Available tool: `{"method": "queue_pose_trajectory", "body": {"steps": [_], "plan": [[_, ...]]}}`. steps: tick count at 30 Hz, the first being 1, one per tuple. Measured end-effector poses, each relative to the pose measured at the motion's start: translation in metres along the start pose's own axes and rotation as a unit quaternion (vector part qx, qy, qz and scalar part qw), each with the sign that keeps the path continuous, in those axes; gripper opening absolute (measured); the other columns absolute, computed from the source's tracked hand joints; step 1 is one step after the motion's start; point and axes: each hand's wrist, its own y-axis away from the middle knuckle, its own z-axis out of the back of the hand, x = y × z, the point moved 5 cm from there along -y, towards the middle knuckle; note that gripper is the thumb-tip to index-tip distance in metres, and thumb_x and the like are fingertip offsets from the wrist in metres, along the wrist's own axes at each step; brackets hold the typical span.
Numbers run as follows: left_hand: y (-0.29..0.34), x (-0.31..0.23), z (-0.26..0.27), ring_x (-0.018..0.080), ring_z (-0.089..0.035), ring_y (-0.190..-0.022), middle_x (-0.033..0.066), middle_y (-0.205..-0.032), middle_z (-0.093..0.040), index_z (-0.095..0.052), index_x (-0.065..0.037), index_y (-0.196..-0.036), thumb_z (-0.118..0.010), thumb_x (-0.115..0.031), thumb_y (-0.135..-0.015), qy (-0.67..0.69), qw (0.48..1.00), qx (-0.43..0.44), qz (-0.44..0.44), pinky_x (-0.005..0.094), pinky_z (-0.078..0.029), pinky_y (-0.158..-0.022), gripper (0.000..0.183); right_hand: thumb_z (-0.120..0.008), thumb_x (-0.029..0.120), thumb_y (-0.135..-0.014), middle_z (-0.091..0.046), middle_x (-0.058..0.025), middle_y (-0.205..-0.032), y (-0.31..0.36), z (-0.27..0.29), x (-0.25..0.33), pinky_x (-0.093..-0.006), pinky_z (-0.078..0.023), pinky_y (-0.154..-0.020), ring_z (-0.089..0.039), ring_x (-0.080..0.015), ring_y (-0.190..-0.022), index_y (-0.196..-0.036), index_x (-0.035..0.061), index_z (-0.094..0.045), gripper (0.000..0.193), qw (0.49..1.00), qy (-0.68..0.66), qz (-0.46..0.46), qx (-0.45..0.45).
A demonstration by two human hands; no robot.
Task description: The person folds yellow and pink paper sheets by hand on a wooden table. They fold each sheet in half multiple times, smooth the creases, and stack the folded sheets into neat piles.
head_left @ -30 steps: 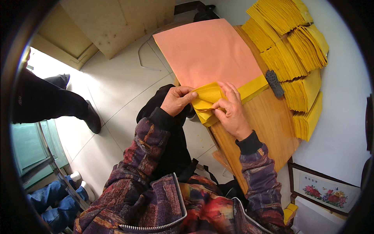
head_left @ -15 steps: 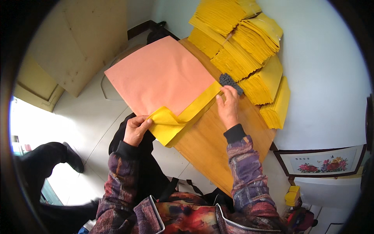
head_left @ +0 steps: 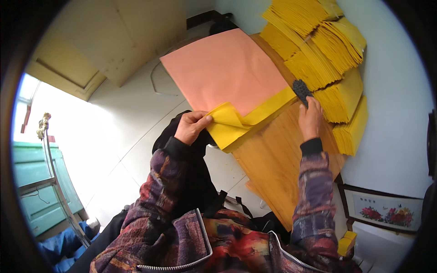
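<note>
A large pink sheet (head_left: 223,68) lies over yellow sheet material at the left side of a wooden table. A yellow strip (head_left: 273,105) shows along its near edge, and the yellow corner (head_left: 225,123) is folded back in a loose flap. My left hand (head_left: 192,126) pinches this flap between thumb and fingers. At the far right end of the strip, my right hand (head_left: 311,119) has its fingers closed on the lower end of a dark grey, rough-textured piece (head_left: 301,89). Whether that piece is a brush or a knitted pad cannot be told.
The wooden table (head_left: 273,159) runs diagonally before me. Tall stacks of folded yellow sheets (head_left: 337,98) stand along its far right side, against the wall. A framed flower picture (head_left: 384,210) is at the lower right. To the left are a metal frame (head_left: 53,182) and a green cabinet (head_left: 29,159).
My view has swung left, so everything sits farther right. My right hand has gone from the yellow edge to the dark grey piece, which has turned slightly. The left hand keeps its pinch.
</note>
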Motion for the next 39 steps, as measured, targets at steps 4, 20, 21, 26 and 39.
{"method": "queue_pose_trajectory", "body": {"steps": [4, 20, 21, 26, 39], "plan": [[0.0, 0.0, -0.001, 0.0111, -0.061, -0.077, 0.0045, -0.085, -0.068, -0.067, 0.005, -0.099, -0.062, -0.02, -0.092, 0.023, 1.0, 0.012, -0.002, 0.0249, -0.049, -0.072, 0.026, -0.061, 0.008, -0.083, -0.059, -0.0102, -0.1, 0.07, 0.011, 0.093, -0.039, -0.047, -0.083, -0.054, -0.0332, -0.097, -0.093, 0.0038, -0.062, 0.011, 0.936, -0.266, 0.214, 0.08], [-0.001, -0.002, -0.003, 0.0106, -0.061, -0.082, 0.0045, -0.089, -0.068, -0.066, 0.006, -0.105, -0.062, -0.021, -0.094, 0.011, 0.999, 0.039, -0.018, 0.0248, -0.049, -0.076, 0.029, -0.058, 0.005, -0.08, -0.06, -0.009, -0.092, 0.092, 0.001, 0.156, -0.0381, -0.048, -0.079, -0.057, -0.0279, -0.09, -0.087, 0.0044, -0.061, 0.007, 0.913, -0.179, 0.359, 0.068], [-0.001, -0.002, -0.003, 0.0107, -0.061, -0.082, 0.0046, -0.089, -0.068, -0.066, 0.006, -0.105, -0.061, -0.021, -0.094, 0.005, 0.999, 0.04, -0.02, 0.0248, -0.049, -0.077, 0.03, -0.058, 0.004, -0.08, -0.06, -0.0098, -0.091, 0.089, 0.002, 0.156, -0.0384, -0.048, -0.079, -0.057, -0.0288, -0.089, -0.085, 0.0039, -0.06, 0.006, 0.913, -0.192, 0.351, 0.076], [0.0, -0.004, -0.004, 0.0106, -0.061, -0.083, 0.0046, -0.09, -0.068, -0.065, 0.006, -0.105, -0.061, -0.022, -0.094, 0.0, 0.999, 0.044, -0.026, 0.0246, -0.049, -0.078, 0.03, -0.065, -0.002, -0.076, -0.057, -0.0115, -0.083, 0.074, 0.002, 0.153, -0.0373, -0.047, -0.073, -0.057, -0.0304, -0.083, -0.082, 0.0022, -0.057, 0.01, 0.907, -0.285, 0.271, 0.148], [0.002, -0.01, -0.004, 0.0103, -0.06, -0.085, 0.005, -0.092, -0.068, -0.065, 0.005, -0.109, -0.055, -0.019, -0.096, -0.021, 0.998, 0.052, -0.029, 0.0249, -0.048, -0.081, 0.029, -0.064, 0.007, -0.083, -0.056, -0.0116, -0.075, 0.054, -0.009, 0.148, -0.0329, -0.044, -0.06, -0.054, -0.0225, -0.066, -0.079, -0.0022, -0.056, 0.012, 0.844, -0.406, 0.154, 0.316]]}}
